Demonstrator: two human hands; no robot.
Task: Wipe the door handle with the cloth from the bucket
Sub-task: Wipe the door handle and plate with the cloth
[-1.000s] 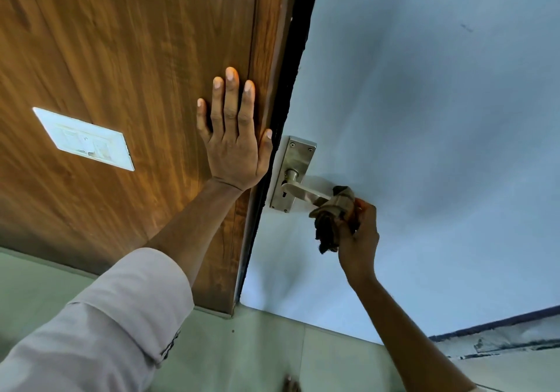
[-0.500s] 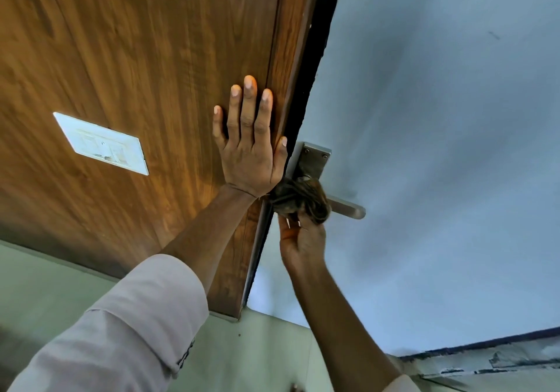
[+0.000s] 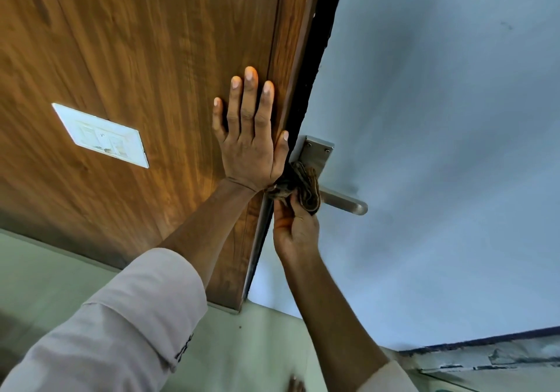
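Observation:
A metal lever door handle (image 3: 345, 202) on a steel backplate (image 3: 315, 153) sticks out from the pale blue door face. A dark brown cloth (image 3: 303, 190) is bunched around the inner end of the lever, next to the backplate. My right hand (image 3: 295, 231) grips the cloth from below and presses it on the handle. My left hand (image 3: 250, 140) lies flat with fingers spread on the brown wooden panel (image 3: 151, 58), just left of the door edge. The bucket is out of view.
A white switch plate (image 3: 101, 135) is set in the wooden panel at the left. A black strip (image 3: 318, 58) runs along the door edge. Pale green floor tiles (image 3: 257, 346) lie below, and a worn ledge (image 3: 485, 358) runs at the lower right.
My right hand slid the cloth along the lever from its outer tip to the inner end by the backplate. My left hand stayed flat on the wood.

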